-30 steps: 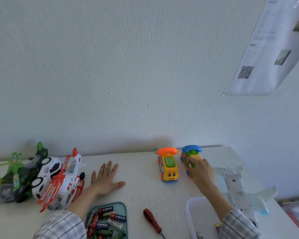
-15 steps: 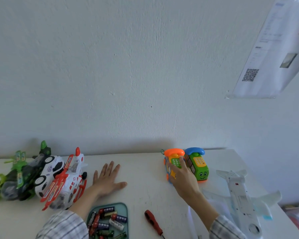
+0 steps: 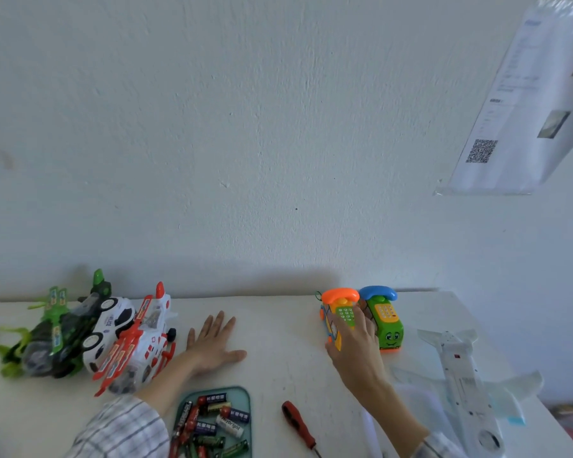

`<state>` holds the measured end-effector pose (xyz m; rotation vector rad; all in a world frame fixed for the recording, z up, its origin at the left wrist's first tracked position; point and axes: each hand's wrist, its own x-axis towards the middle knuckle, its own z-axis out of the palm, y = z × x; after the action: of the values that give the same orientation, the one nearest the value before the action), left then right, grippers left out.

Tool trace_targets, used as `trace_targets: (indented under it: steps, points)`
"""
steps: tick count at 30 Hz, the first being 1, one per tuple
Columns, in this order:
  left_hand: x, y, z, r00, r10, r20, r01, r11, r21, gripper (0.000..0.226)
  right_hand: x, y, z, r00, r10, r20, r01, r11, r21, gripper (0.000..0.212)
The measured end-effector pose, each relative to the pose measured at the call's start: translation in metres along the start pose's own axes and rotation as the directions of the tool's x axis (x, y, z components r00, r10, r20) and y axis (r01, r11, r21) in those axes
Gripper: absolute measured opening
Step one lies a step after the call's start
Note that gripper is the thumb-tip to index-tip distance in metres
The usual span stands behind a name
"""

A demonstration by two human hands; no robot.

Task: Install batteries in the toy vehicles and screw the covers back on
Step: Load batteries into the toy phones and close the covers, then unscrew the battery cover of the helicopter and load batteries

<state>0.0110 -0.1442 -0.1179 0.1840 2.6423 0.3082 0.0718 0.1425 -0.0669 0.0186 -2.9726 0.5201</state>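
My right hand [image 3: 354,345] grips the yellow toy phone car with the orange handset [image 3: 339,304] at the back of the table, tilting it up on its side. A green toy phone car with a blue handset [image 3: 386,320] stands right beside it. My left hand [image 3: 212,342] rests flat on the white table [image 3: 278,358], fingers spread. A teal tray of several batteries [image 3: 212,421] and a red-handled screwdriver [image 3: 298,424] lie near the front edge.
At the left stand a white and red toy plane [image 3: 139,342], a white police car [image 3: 108,325] and a green toy vehicle [image 3: 57,335]. A white toy airplane [image 3: 463,381] lies at the right by a clear plastic bin [image 3: 407,414]. A wall rises behind the table.
My right hand left the green phone car, moved left onto the yellow one, and now tips it up. The left hand has stayed flat on the table.
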Motion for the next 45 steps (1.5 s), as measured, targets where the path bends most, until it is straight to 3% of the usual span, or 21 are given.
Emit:
trace_targets:
  steps: [4,6,9,12,16,20,22,26,32,40,42,43,45]
  points:
    - [-0.026,0.003,-0.014,0.993,0.035,0.114,-0.024,0.995,-0.094,0.105,-0.037,-0.035,0.004,0.977,-0.089,0.196,0.076,0.994,0.075,0.051]
    - [-0.047,0.003,-0.023,0.993,0.079,0.087,-0.062,0.98,-0.187,0.098,-0.051,-0.048,0.013,0.949,-0.121,0.291,0.109,0.992,0.057,0.049]
    - [-0.081,-0.002,-0.031,0.981,0.149,-0.125,-0.176,0.955,-0.238,0.073,-0.064,-0.06,0.027,0.923,-0.106,0.37,0.104,0.994,0.024,0.047]
    - [-0.107,-0.023,-0.033,0.925,0.102,-0.365,-0.184,0.963,-0.197,0.063,-0.073,-0.063,0.042,0.919,-0.047,0.392,0.066,0.997,-0.033,0.042]
    - [-0.127,-0.062,-0.024,0.785,-0.014,-0.619,-0.04,0.996,-0.073,0.067,-0.082,-0.062,0.054,0.939,-0.004,0.344,0.043,0.994,-0.105,0.036]
    - [-0.137,-0.076,-0.012,0.68,-0.193,-0.707,0.118,0.981,-0.155,0.076,-0.092,-0.058,0.059,0.978,-0.041,0.206,0.076,0.983,-0.168,0.031]
    - [-0.138,-0.076,-0.005,0.689,-0.233,-0.687,0.092,0.967,-0.236,0.086,-0.098,-0.051,0.066,0.985,-0.046,0.165,0.066,0.991,-0.113,0.027]
    - [-0.133,-0.074,0.003,0.685,-0.259,-0.681,0.005,0.936,-0.351,0.091,-0.104,-0.04,0.089,0.993,-0.072,0.088,0.079,0.994,-0.074,0.057]
    - [-0.133,-0.07,-0.001,0.676,-0.294,-0.676,-0.016,0.911,-0.412,0.08,-0.102,-0.038,0.089,0.996,-0.068,0.066,0.071,0.997,-0.041,0.074]
    - [-0.173,-0.042,-0.027,0.603,-0.465,-0.649,-0.312,0.61,-0.728,0.075,-0.101,-0.035,0.089,0.991,-0.051,0.121,0.057,0.997,-0.049,0.07]
    - [-0.19,-0.025,-0.035,0.656,-0.49,-0.575,-0.406,0.413,-0.815,0.079,-0.104,-0.04,0.073,0.987,-0.037,0.154,0.032,0.999,0.035,0.043]
    - [-0.198,-0.017,-0.038,0.705,-0.487,-0.516,-0.427,0.289,-0.857,0.077,-0.103,-0.042,0.068,0.995,-0.032,0.091,0.022,0.994,0.109,0.029]
    - [-0.211,-0.004,-0.042,0.81,-0.444,-0.383,-0.394,0.071,-0.916,0.072,-0.099,-0.051,0.05,0.992,0.044,0.12,-0.093,0.894,0.439,0.013]
